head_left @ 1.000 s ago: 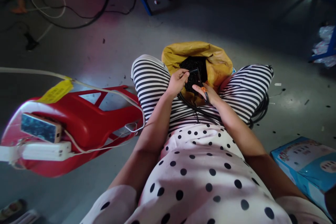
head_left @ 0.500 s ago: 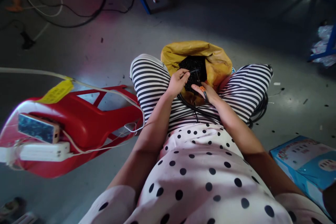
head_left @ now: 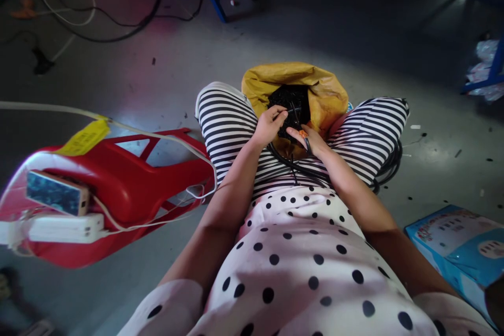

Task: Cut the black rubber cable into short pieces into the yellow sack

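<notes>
Black piece [head_left: 292, 111] apparently pinched in the left hand [head_left: 271, 123].

A sack [head_left: 327, 102] sits at centre between the knees [head_left: 222, 115]; a stool [head_left: 126, 184] at left bears a power strip [head_left: 65, 229] and, probably, a phone [head_left: 55, 192]; a box [head_left: 452, 239] lies lower right.

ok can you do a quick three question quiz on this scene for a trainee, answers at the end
1. Which colour is the open sack? a) blue b) yellow c) green
2. True or false: the red plastic stool is on the person's right side.
3. Fill in: the small orange item shows at the person's ____ hand.

Key:
1. b
2. False; it is on the left side.
3. right: it shows at the right hand.
</notes>
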A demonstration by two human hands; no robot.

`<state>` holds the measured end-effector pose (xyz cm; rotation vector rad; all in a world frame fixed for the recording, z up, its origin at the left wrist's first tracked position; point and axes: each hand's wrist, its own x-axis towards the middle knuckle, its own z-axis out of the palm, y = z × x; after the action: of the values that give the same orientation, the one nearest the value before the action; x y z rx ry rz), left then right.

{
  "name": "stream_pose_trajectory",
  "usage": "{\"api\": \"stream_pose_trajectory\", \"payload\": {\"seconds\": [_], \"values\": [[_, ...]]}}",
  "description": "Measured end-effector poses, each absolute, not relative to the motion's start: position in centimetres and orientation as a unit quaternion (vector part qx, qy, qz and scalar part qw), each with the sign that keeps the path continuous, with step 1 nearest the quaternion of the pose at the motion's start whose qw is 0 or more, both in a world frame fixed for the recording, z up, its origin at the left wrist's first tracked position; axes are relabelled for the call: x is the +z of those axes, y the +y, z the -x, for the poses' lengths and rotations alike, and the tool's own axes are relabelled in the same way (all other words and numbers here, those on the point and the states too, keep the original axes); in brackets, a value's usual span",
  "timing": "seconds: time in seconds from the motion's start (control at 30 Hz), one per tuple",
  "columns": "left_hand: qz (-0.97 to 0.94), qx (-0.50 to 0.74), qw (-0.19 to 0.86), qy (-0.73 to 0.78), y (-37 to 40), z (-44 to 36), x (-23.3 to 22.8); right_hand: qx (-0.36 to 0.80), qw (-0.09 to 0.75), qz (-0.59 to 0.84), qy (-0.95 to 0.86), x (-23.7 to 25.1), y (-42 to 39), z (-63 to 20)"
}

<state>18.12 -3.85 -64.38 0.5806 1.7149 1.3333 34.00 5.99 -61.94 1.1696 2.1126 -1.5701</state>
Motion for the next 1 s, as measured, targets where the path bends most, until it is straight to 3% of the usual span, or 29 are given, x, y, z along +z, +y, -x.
{"api": "stream_pose_trajectory", "payload": {"seconds": [1.0], "values": [[-0.244,0.517,0.427,0.701,-3.78,-18.01,-64.69,-0.568,0.110,-0.394,0.714,-62.11,6.02,-33.93]]}}
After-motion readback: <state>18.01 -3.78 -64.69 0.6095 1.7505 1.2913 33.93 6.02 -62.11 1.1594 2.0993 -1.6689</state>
